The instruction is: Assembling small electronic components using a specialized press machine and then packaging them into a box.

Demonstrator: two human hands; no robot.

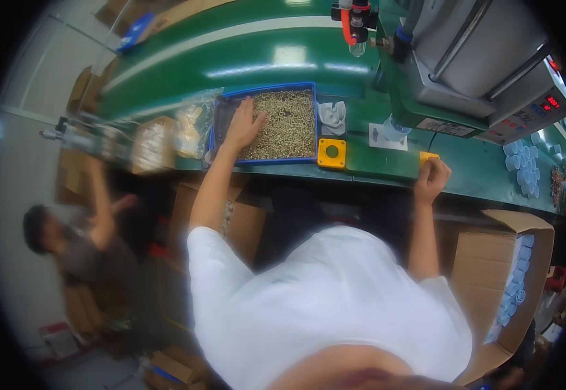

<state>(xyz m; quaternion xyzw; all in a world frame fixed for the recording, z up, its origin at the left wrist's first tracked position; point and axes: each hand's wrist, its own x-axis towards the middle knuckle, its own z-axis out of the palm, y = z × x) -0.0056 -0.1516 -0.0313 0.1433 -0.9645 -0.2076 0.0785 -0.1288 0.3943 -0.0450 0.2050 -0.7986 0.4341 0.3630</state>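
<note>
My left hand (244, 125) lies over a shallow blue tray (316, 123), fingers stretched out and thumb apart. Many small brass-coloured metal pieces (283, 117) fill most of that tray; its left end shows a dark bare bottom. At the table's front edge, my right hand (432, 180) is closed, its curled fingertips against a yellow button box (427, 158). Whether they pinch something small is hidden. A second yellow box (331, 153) with a dark round centre sits beside the tray. Under the press stands a pale translucent cup (396, 127), near a white printed sheet (380, 139).
A bench press machine (452, 97) rises at the right. Pale blue cups (523, 166) cluster beyond it, and more fill a cardboard box (484, 266) below. A crumpled white cloth (332, 117) and plastic bag (192, 127) flank the tray. Another person (88, 234) works at far left.
</note>
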